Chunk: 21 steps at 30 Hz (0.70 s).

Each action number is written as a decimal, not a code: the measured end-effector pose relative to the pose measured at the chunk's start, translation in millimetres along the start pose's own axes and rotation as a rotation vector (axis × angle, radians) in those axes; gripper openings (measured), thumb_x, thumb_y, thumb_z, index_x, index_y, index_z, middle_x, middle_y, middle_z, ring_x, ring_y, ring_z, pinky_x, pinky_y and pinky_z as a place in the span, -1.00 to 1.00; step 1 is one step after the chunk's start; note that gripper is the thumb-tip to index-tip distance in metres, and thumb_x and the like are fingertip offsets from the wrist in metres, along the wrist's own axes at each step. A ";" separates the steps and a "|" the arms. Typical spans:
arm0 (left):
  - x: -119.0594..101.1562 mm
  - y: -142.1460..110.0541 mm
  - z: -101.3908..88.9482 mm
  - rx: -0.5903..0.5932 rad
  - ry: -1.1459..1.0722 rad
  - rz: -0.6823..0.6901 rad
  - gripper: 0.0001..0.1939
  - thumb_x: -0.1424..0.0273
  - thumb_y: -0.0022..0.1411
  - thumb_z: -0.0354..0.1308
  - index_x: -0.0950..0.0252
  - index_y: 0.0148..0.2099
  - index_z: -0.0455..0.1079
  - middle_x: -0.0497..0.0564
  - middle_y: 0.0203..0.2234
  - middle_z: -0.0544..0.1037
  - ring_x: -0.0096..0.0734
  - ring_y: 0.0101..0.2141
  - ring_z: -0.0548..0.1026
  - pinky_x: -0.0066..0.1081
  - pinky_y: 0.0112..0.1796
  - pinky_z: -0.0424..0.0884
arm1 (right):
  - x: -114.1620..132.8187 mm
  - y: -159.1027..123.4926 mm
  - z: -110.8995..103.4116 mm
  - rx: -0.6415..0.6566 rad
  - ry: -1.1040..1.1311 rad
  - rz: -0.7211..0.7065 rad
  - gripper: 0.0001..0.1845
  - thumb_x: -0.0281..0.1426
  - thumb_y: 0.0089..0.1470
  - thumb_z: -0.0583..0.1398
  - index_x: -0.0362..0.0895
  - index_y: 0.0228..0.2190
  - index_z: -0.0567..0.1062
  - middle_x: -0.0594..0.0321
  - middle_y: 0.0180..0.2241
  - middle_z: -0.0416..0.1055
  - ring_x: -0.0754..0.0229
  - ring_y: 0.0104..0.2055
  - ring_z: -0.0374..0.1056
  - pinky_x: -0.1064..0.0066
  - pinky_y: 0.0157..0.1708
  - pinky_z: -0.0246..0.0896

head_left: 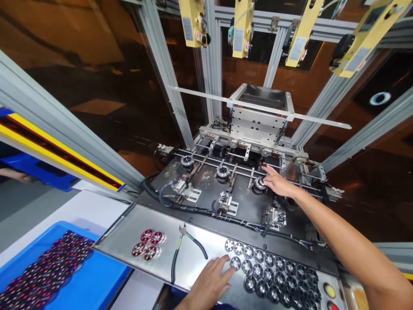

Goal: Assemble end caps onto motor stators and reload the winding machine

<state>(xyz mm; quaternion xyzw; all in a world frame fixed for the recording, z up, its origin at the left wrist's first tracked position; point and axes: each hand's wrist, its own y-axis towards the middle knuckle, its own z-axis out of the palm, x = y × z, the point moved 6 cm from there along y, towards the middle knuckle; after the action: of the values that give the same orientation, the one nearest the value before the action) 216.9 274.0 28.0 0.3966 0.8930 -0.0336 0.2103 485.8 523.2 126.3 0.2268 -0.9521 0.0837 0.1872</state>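
My right hand (278, 181) reaches to the rightmost of three round fixtures on the machine. Its thumb and a finger are at the edge of the round metal part (260, 182) there, with another finger stretched past it. My left hand (211, 280) lies low over the metal shelf, fingers apart, fingertips beside a spoked silver-and-black ring (235, 263) at the left end of several rows of such rings (269, 274). Similar round parts sit on the middle fixture (223, 173) and left fixture (187, 162).
Cutting pliers (183, 230) with black-green handles lie open on the metal shelf (125, 228), beside several red and copper wound rings (147, 244). A blue tray (97, 275) of similar wound rings is at left. Push buttons (329, 290) sit at lower right. Yellow tool units (242, 34) hang overhead.
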 end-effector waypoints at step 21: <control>13.2 -9.4 -27.7 -0.364 -0.481 -0.261 -0.85 0.31 0.33 0.11 0.24 -0.10 0.37 0.19 -0.13 0.56 -0.23 -0.18 0.60 -0.36 -0.15 0.55 | 2.9 11.2 7.6 0.092 -0.044 -0.025 -0.67 -0.30 0.25 0.21 -0.12 0.02 0.45 0.08 0.26 0.19 -0.08 0.31 0.08 -0.14 0.27 0.00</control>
<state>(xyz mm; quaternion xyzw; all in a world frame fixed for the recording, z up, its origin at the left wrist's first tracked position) 192.5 283.0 46.9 0.2152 0.8524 0.0072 0.4765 475.8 530.1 119.6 0.2488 -0.9482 0.1201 0.1569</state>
